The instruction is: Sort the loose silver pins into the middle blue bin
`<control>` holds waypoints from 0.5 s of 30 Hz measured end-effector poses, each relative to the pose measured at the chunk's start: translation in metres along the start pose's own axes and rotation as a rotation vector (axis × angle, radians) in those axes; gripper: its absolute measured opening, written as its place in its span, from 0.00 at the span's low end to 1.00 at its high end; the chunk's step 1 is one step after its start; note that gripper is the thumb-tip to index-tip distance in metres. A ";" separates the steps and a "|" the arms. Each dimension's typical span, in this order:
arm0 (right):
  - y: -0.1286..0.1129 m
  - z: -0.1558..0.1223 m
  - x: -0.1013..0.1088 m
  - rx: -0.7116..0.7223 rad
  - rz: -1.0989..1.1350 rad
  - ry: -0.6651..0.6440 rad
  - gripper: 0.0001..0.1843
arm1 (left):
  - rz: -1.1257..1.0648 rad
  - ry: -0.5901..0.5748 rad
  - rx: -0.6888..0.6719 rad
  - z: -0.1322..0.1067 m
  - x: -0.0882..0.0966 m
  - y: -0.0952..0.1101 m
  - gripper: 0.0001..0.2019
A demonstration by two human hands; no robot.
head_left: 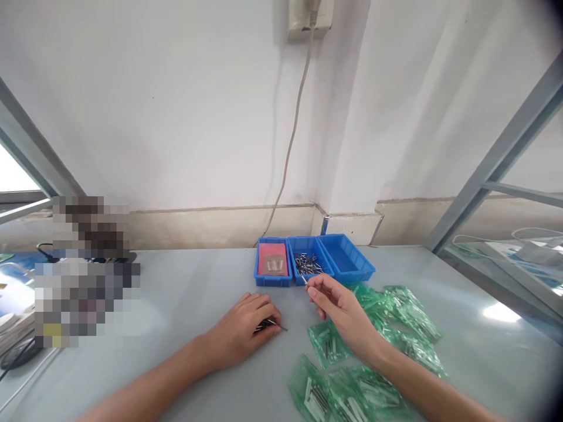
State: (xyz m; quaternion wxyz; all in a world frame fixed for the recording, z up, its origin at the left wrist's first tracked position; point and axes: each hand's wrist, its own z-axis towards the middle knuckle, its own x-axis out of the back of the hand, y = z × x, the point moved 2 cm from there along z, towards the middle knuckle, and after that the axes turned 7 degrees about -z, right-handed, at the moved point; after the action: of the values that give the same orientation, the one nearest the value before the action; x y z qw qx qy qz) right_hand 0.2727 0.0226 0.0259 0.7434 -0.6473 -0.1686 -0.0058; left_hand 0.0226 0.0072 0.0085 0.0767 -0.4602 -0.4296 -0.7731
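head view: the pin [305,281] is poking out of the right hand [336,302], near the front of the middle bin [303,244], where loads more are lying jumbled. it's looking like thin metal, so i'm guessing light, stiff, kinda slippery and not really fragile. thumb and finger around the shaft is seeming like the best hold, leaving one end free.

hands: the right one is pinching that pin between thumb and index, other fingers curling in loosely. the left hand [248,319] is resting on the table [176,293], fingers closing over a bunch [264,324] of darker pins, one sticking out past the fingertips. can't tell how many it's holding. green bags [328,343] are lying by the right forearm.
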 end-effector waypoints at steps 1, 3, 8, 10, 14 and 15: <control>0.000 0.000 0.000 -0.001 -0.006 -0.002 0.22 | 0.000 0.000 0.001 0.000 0.000 0.000 0.01; 0.000 0.000 0.000 -0.002 -0.017 -0.008 0.21 | -0.001 0.000 0.002 0.000 0.000 0.000 0.01; 0.001 0.000 -0.002 0.007 -0.059 -0.017 0.19 | 0.012 0.001 0.004 -0.001 0.000 0.000 0.02; 0.002 0.000 -0.002 0.015 -0.058 -0.015 0.19 | 0.015 0.001 0.009 -0.001 0.000 0.000 0.02; 0.007 0.000 -0.002 0.026 -0.036 -0.012 0.19 | 0.013 -0.003 0.009 -0.001 0.001 0.001 0.02; 0.008 0.000 -0.002 0.026 -0.030 -0.015 0.19 | 0.013 -0.005 0.010 -0.001 0.001 0.001 0.02</control>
State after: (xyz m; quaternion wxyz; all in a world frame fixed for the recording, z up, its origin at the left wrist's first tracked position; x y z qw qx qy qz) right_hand 0.2729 0.0232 0.0175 0.7501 -0.6352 -0.1838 -0.0100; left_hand 0.0222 0.0060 0.0101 0.0830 -0.4643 -0.4308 -0.7694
